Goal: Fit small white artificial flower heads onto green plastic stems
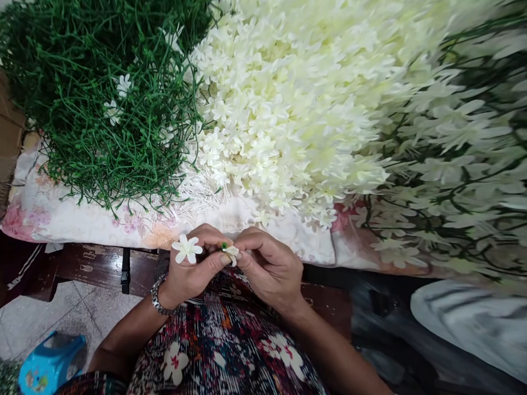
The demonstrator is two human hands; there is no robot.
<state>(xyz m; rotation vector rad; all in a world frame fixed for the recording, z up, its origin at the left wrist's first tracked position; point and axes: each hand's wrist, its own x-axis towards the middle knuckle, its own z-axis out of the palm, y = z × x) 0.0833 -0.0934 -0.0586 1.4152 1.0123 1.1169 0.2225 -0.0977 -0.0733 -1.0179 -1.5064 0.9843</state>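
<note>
Both hands meet low in the middle of the head view, just off the edge of the cloth. My left hand (196, 271), with a metal watch on the wrist, pinches a green plastic stem (224, 246), only its tip showing. An open white artificial flower (187, 248) stands out beside that hand's fingers; whether it sits on the same stem is hidden. My right hand (274, 269) is closed, thumb against fingers, on a small white artificial blossom (233, 253) that touches the stem tip.
A heap of green plastic stems (123, 126) lies at the left on a floral cloth (99, 227). Loose white blossoms (280, 120) are piled in the middle. Flowered stems (448, 164) fill the right side. A blue plastic stool (49, 365) stands on the floor at lower left.
</note>
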